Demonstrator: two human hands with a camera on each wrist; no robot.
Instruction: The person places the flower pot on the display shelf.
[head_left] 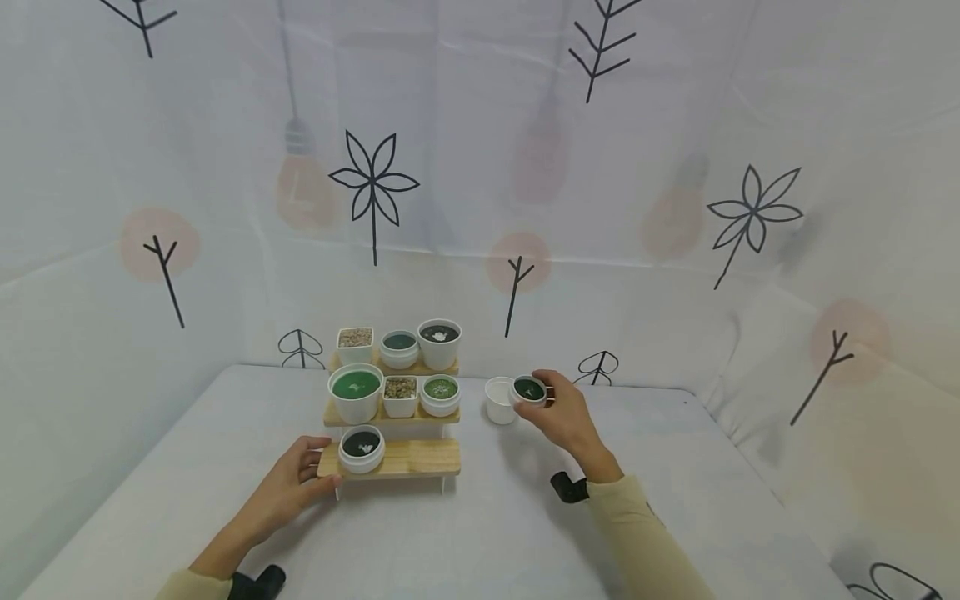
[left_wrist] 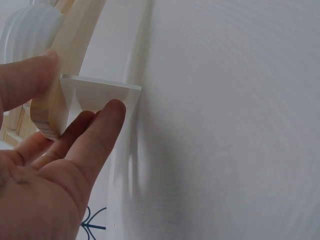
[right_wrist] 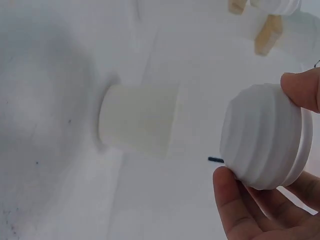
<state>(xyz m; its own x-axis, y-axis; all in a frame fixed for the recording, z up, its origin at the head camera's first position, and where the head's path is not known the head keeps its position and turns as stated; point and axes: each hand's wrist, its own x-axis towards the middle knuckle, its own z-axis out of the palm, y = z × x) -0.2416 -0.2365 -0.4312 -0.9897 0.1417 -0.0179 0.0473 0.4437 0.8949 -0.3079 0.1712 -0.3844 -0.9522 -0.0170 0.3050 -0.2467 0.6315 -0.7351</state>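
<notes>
My right hand (head_left: 564,414) holds a small white ribbed pot (right_wrist: 265,137) by its rim, between thumb and fingers. Dark green filling shows inside that pot in the head view. It is lifted beside a plain white cup (head_left: 498,403), which stands upright on the table. At the lowest step of a tiered stand, my left hand (head_left: 288,483) grips the left end of the wooden board (head_left: 423,457). The thumb lies on one side of the board and the fingers on the other, near a white leg (left_wrist: 102,92). A white pot with dark filling (head_left: 362,449) sits on this step.
The middle step (head_left: 384,422) bears a large green-filled pot (head_left: 356,395), a square pot (head_left: 401,397) and a round pot (head_left: 440,397). Three more pots stand on the top step (head_left: 405,372). A patterned white cloth (head_left: 450,217) hangs behind the white-covered table (head_left: 420,550).
</notes>
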